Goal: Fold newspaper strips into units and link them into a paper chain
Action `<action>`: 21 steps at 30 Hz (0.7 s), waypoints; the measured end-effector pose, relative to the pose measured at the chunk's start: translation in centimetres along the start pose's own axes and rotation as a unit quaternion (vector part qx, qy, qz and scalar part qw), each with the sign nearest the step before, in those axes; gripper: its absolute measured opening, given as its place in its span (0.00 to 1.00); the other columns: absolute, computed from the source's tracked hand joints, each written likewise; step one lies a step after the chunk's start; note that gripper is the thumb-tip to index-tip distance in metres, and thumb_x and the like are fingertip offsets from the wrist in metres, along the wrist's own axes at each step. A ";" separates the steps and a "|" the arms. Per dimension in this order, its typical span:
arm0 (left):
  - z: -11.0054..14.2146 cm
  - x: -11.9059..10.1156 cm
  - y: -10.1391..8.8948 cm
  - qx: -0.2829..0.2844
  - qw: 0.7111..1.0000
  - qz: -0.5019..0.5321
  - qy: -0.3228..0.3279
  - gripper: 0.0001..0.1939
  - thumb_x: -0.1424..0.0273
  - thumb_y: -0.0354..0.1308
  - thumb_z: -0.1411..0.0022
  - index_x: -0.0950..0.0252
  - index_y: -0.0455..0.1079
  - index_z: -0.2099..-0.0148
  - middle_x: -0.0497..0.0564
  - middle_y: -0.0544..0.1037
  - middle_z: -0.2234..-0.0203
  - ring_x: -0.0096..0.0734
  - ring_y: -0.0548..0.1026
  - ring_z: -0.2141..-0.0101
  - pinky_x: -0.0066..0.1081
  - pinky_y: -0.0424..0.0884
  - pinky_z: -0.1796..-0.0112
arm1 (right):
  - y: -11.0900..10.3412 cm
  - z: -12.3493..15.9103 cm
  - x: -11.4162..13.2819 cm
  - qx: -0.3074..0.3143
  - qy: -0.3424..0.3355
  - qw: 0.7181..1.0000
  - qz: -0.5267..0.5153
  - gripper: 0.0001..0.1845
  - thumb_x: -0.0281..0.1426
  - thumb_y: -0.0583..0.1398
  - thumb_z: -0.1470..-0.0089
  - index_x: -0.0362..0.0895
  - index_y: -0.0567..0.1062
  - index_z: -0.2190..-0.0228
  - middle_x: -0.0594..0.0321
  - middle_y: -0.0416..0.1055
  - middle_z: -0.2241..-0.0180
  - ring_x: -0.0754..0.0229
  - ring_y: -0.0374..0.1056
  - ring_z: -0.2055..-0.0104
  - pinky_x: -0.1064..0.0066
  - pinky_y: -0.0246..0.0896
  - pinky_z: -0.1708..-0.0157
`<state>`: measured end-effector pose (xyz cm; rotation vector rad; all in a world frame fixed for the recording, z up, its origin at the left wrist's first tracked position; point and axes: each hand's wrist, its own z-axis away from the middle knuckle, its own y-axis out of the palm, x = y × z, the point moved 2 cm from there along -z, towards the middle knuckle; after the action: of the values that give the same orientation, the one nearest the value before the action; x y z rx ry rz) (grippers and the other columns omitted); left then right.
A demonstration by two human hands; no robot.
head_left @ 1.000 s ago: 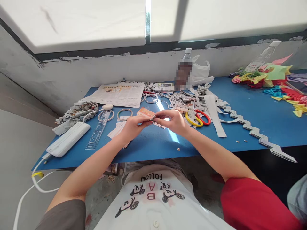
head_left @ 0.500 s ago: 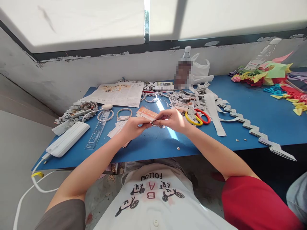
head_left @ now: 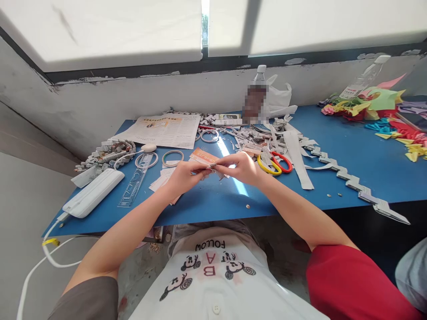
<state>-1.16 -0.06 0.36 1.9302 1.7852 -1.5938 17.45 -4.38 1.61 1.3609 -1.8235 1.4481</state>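
Note:
Both hands meet above the blue table (head_left: 207,209), pinching a small folded strip of paper (head_left: 212,166) between thumbs and fingertips. My left hand (head_left: 185,177) is closed on its left end, and my right hand (head_left: 240,167) is closed on its right end. Fingers hide much of the strip. Just behind them lies an orange printed paper piece (head_left: 204,155). Under and beside my left wrist are loose cut paper pieces (head_left: 161,181). Right of my right hand are scissors (head_left: 279,163) with one yellow and one red handle loop.
A newspaper sheet (head_left: 167,131), tape rolls (head_left: 172,158), a clear ruler (head_left: 134,186) and a white power strip (head_left: 94,193) lie left. A paper scrap heap (head_left: 263,138) and bottle (head_left: 255,100) stand behind. Right, a folded paper chain (head_left: 352,182) overhangs the edge; beyond are coloured papers (head_left: 376,102).
My right fingers have straightened slightly and flattened over the paper strip, while both hands keep nearly the same place. The view has shifted very slightly.

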 end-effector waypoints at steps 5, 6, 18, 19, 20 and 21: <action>-0.1 0.3 -0.1 0.012 0.998 -0.036 0.051 0.10 0.64 0.59 0.38 0.62 0.79 0.62 0.49 0.82 0.73 0.31 0.79 0.73 0.27 0.75 0.69 | 0.3 0.1 -0.3 -0.031 0.030 0.998 -0.036 0.10 0.34 0.63 0.51 0.40 0.82 0.72 0.61 0.76 0.78 0.61 0.70 0.77 0.72 0.66 0.77; -0.2 0.4 -0.1 0.019 0.997 -0.037 0.062 0.10 0.64 0.59 0.38 0.61 0.79 0.62 0.49 0.82 0.73 0.31 0.79 0.73 0.27 0.75 0.69 | 0.2 0.1 -0.3 -0.024 0.037 0.998 -0.042 0.10 0.34 0.63 0.52 0.40 0.82 0.72 0.61 0.76 0.78 0.62 0.70 0.77 0.72 0.66 0.78; -0.2 0.4 -0.3 0.102 0.993 0.002 0.067 0.12 0.61 0.58 0.38 0.62 0.80 0.61 0.51 0.82 0.73 0.30 0.77 0.74 0.27 0.73 0.72 | 0.0 0.1 -0.8 0.053 0.008 0.998 -0.035 0.06 0.32 0.64 0.52 0.41 0.79 0.73 0.63 0.75 0.78 0.63 0.69 0.76 0.73 0.64 0.75; -0.2 0.5 -0.3 0.104 0.992 0.000 0.066 0.13 0.61 0.58 0.38 0.62 0.80 0.62 0.51 0.81 0.73 0.30 0.77 0.75 0.27 0.73 0.73 | 0.0 0.1 -0.8 0.057 0.007 0.998 -0.028 0.06 0.32 0.64 0.52 0.41 0.78 0.73 0.64 0.74 0.78 0.64 0.68 0.76 0.73 0.64 0.76; -0.1 0.6 -0.2 0.105 0.992 -0.003 0.064 0.13 0.61 0.59 0.39 0.62 0.80 0.62 0.51 0.81 0.74 0.30 0.77 0.75 0.27 0.72 0.73 | 0.1 0.1 -0.8 0.058 0.004 0.998 -0.021 0.05 0.31 0.64 0.52 0.41 0.78 0.73 0.64 0.74 0.78 0.64 0.68 0.76 0.73 0.63 0.75; -0.1 0.6 -0.2 0.104 0.993 -0.006 0.060 0.12 0.61 0.59 0.39 0.63 0.80 0.62 0.51 0.81 0.75 0.30 0.76 0.76 0.27 0.72 0.73 | 0.1 0.1 -0.8 0.059 0.001 0.998 -0.015 0.05 0.31 0.63 0.52 0.41 0.78 0.73 0.64 0.74 0.78 0.64 0.68 0.76 0.73 0.63 0.75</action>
<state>-1.36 0.50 0.08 2.1519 1.7358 -1.7665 17.72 -4.14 0.86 1.4363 -1.7336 1.5616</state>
